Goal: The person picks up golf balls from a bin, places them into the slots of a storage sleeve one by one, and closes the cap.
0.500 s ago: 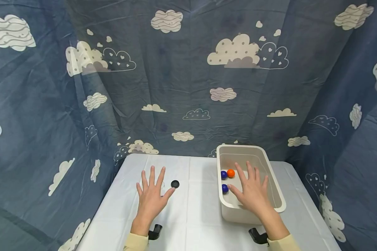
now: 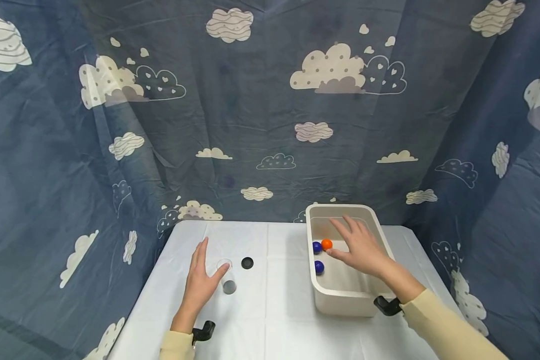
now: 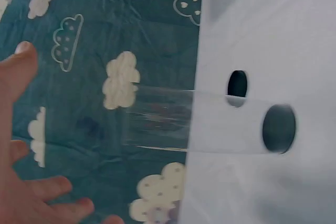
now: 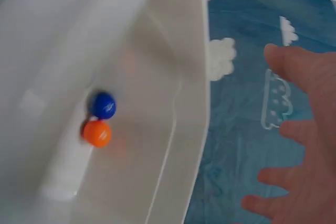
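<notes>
A clear glass tumbler (image 2: 225, 275) stands on the white table (image 2: 270, 320), with a small black disc (image 2: 247, 262) just behind it. My left hand (image 2: 200, 281) is open, on its edge, close to the left of the tumbler; its thumb nears the rim. In the left wrist view the tumbler (image 3: 199, 127) is apart from my thumb (image 3: 16, 72) and fingers. My right hand (image 2: 360, 247) hovers open with spread fingers inside the white bin (image 2: 342, 305). It is right beside an orange ball (image 2: 326, 244) and two blue balls (image 2: 317, 247), (image 2: 319, 267).
A blue curtain with cloud prints (image 2: 270, 125) closes in the table at the back and both sides. The bin's rim (image 4: 197, 103) stands tall at the table's back right. Black wrist mounts show at both cuffs.
My left hand has turned from flat to edge-on and drawn back left, baring the tumbler. My right hand has reached deeper into the bin, toward the orange ball.
</notes>
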Available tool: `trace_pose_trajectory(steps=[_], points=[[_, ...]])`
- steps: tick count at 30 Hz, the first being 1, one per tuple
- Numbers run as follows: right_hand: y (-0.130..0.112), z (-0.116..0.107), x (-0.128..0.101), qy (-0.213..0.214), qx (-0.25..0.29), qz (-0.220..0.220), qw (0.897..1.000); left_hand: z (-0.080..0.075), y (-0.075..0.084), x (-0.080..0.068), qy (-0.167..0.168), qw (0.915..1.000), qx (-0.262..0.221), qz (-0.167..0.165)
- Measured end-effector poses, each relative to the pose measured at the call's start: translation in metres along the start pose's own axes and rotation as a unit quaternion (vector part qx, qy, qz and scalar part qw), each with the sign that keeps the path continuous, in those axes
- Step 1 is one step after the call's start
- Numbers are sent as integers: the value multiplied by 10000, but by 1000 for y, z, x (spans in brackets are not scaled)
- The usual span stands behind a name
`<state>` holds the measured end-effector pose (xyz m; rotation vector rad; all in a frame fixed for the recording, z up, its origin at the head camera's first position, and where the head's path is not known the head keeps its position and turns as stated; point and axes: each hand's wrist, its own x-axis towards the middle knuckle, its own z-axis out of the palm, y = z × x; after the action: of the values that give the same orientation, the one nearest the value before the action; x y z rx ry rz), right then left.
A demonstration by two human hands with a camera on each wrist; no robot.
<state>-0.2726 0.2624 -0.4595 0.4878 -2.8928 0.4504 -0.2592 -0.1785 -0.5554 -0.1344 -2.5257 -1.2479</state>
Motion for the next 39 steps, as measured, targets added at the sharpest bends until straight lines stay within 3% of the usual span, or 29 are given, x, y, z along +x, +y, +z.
trace_pose_trajectory(steps=[5,9,13,16,24,29,35,39], points=[[15,-5,33,-463,227,-273,9983,4,-16,4,-95,9956,-889,-274],[28,2,59,-729,356,-519,9954,9,-31,10,-394,9845,-1611,-575],[39,17,80,-1077,428,-407,9924,18,-48,11,-640,9750,-2000,-722],[46,30,87,-1375,482,-251,9890,28,-59,8,-694,9750,-2030,-586],[64,66,99,-2007,560,-252,9777,40,-61,3,-709,9709,-2255,-383],[79,87,102,-2114,323,54,9768,45,-62,5,-616,9719,-2244,-346],[90,108,100,-2129,-113,132,9769,52,-60,4,-632,9756,-2038,-519],[90,118,100,-2118,-121,214,9770,57,-61,1,-665,9762,-1950,-669]])
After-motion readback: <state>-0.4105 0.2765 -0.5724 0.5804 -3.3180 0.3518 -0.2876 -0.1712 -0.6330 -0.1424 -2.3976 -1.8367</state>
